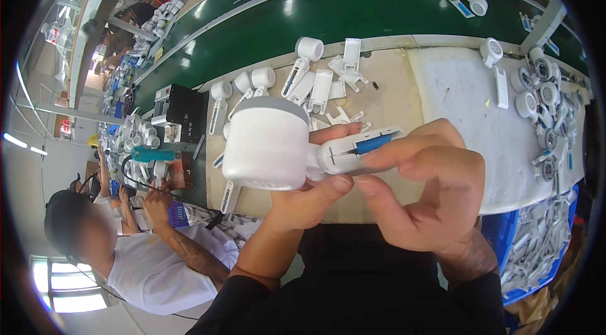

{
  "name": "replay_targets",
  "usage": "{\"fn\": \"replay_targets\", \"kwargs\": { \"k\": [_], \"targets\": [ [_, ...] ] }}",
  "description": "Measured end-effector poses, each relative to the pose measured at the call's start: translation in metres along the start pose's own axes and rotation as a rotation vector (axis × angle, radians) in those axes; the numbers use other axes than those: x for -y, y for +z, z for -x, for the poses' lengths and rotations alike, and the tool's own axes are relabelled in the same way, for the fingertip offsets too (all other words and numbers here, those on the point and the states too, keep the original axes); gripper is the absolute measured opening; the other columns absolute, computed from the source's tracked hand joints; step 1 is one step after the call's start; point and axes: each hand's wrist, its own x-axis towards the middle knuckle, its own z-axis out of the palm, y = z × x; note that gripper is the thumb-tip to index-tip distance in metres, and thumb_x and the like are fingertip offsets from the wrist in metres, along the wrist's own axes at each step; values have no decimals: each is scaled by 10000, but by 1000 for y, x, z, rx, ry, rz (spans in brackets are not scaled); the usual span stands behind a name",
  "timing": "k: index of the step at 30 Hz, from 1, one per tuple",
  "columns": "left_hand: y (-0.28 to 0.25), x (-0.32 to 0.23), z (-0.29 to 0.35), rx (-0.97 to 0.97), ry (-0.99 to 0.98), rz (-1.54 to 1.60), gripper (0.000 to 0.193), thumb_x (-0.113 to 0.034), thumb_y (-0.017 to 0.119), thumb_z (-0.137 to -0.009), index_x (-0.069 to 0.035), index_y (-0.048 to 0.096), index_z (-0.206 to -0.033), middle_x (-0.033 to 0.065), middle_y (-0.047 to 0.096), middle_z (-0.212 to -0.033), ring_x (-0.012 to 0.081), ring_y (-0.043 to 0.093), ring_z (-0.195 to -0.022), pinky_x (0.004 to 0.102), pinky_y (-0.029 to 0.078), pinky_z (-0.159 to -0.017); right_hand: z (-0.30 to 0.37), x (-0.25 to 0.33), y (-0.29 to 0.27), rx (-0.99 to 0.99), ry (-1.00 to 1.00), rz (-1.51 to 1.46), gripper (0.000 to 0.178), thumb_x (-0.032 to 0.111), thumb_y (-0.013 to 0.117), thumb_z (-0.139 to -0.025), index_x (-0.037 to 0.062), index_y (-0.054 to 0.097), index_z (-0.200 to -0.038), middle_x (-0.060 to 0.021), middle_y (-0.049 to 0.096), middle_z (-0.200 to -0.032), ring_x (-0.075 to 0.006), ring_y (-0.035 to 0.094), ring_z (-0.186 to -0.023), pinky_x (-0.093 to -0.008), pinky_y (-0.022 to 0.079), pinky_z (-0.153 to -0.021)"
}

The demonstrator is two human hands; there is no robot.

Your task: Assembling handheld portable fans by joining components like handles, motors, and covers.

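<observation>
One smooth white drum-headed device (266, 146), handle (334, 153) toward three o'clock; left hand (306, 201) gripping it; right hand (435, 187) curled at blue cylinder (374, 144), pinch unclear.

Left grip (306, 202) partly behind handle (343, 157)

- Daylight is being admitted through a window (69, 283).
- Light is being cast by tube lamps (25, 144).
- A workbench (391, 89) is being flanked by a green conveyor (379, 7).

Fans (526, 105) crowd the worktop's (392, 101) right edge; frames (320, 91) lie toward its far edge, a bin (503, 229) beside its near-right corner.
</observation>
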Motion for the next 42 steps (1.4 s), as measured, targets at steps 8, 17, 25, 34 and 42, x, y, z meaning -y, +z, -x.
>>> {"fn": "replay_targets", "kwargs": {
  "k": [8, 17, 25, 34, 42],
  "targets": [
    [-1, -2, 3, 38, -41, -60, 593, -9, 732, -861, 0, 471, -1394, 211, 514, -1405, 282, 531, -1276, 425, 474, -1054, 1, -4, 6, 31, 67, -74, 202, -12, 791, -716, 80, 612, -734, -17, 716, -842, -230, 586, -679, -306, 469, -620],
    [-1, 1, 1, -115, -44, -236, 488, -50, 739, -873, 19, 532, -1309, 183, 626, -1253, 259, 618, -1148, 402, 508, -986, -11, -17, -5, 235, -61, 29, 426, -60, 768, -768, 46, 441, -1020, -109, 688, -913, -172, 593, -759, -280, 478, -693],
    [-1, 11, -18, -325, -214, 58, 308, -182, 672, -954, -8, 611, -1201, 135, 721, -1072, 20, 514, -600, 168, 354, -483, 42, -66, 15, 423, 387, -168, 274, 210, 821, -813, 4, 658, -890, -7, 581, -689, -105, 498, -581, -264, 402, -520],
    [-58, 26, 7, -215, -220, -386, 205, -134, 743, -900, 17, 706, -1034, 34, 706, -849, 68, 633, -757, 223, 486, -630, 89, -78, 55, 379, 834, -472, 221, 183, 732, -907, -15, 678, -991, -15, 647, -771, -55, 555, -638, -239, 456, -555],
    [-273, -111, -19, -556, -360, -1793, 457, -458, 773, -783, -5, 728, -821, 172, 675, -669, 289, 670, -587, 394, 500, -567, 98, -118, -3, 440, 403, 296, 87, 91, 701, -875, 15, 663, -895, -120, 655, -737, -230, 641, -607, -310, 496, -566]
  ]
}}
